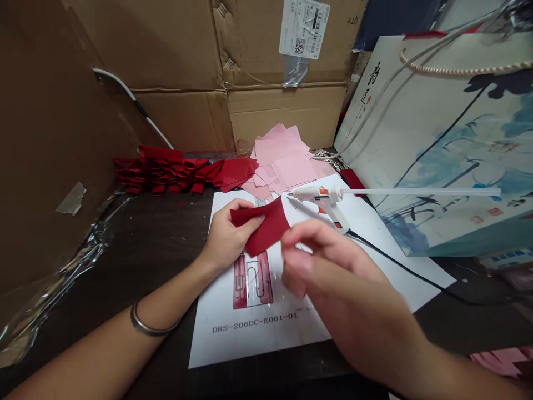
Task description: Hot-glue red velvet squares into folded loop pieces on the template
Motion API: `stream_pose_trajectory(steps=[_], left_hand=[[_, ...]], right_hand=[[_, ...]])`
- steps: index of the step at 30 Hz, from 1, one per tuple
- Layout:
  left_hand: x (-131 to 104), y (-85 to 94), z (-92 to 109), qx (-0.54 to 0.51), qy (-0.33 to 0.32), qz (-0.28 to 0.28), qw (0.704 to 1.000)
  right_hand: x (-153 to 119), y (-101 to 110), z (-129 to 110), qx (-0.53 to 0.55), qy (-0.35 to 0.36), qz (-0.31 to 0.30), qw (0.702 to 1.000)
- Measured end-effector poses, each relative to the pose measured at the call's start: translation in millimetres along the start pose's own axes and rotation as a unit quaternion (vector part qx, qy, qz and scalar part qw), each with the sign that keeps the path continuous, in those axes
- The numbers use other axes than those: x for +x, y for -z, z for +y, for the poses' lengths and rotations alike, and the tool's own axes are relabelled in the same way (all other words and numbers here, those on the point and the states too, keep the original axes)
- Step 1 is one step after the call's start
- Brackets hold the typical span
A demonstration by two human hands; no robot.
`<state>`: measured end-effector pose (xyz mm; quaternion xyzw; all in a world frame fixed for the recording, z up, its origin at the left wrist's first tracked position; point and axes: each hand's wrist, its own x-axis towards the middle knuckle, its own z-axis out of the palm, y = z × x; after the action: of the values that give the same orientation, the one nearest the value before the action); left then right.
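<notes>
Red fabric piece [266, 226] is pinched at its near-left corner by the left hand [227, 240], thumb on top and fingers beneath; most of the cloth hangs free beyond the grip, toward the glue gun [322, 195]. We take the white printed sheet [250, 328] as landmark: the cloth is held just above its upper middle, the gun lies across its far edge, nozzle pointing left, close to the cloth. The right hand [328, 266] is blurred above the sheet's centre; its fingers look loosely curled and we cannot tell whether they hold anything. Our concern: the free edge could brush the nozzle, or the one-corner pinch could let the cloth slip.
</notes>
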<state>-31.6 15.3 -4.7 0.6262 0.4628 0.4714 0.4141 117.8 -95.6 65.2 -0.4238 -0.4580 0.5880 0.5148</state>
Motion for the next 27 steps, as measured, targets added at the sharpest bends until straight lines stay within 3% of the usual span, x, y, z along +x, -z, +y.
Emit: stream_pose_trajectory(steps=[2,6,13,15,18,21,23,27], left_hand=[[-1,-1.0,0,-0.054,0.017,0.011,0.998],[-3,-1.8,-1,-0.140,0.038,0.020,0.989],[-8,2.0,3,-0.109,0.025,-0.015,0.994],[-7,4.9,5,-0.065,0.000,-0.021,0.998],[-4,8.3,5,0.088,-0.042,-0.030,0.995],[-1,8.7,4,0.246,-0.040,-0.036,0.968],[1,7.9,3,0.325,-0.031,-0.035,0.945],[1,6.8,3,0.406,-0.023,-0.064,0.911]], right_hand=[[22,9,8,0.042,-0.018,0.065,0.997],[56,24,34,-0.045,-0.059,0.144,0.987],[79,56,47,-0.129,-0.027,0.018,0.991],[81,63,45,-0.142,-0.017,0.017,0.990],[83,67,46,-0.157,0.007,0.043,0.987],[80,66,50,-0.222,0.056,0.112,0.967],[77,63,53,-0.308,0.106,0.128,0.937],[68,58,56,-0.470,0.185,0.014,0.863]])
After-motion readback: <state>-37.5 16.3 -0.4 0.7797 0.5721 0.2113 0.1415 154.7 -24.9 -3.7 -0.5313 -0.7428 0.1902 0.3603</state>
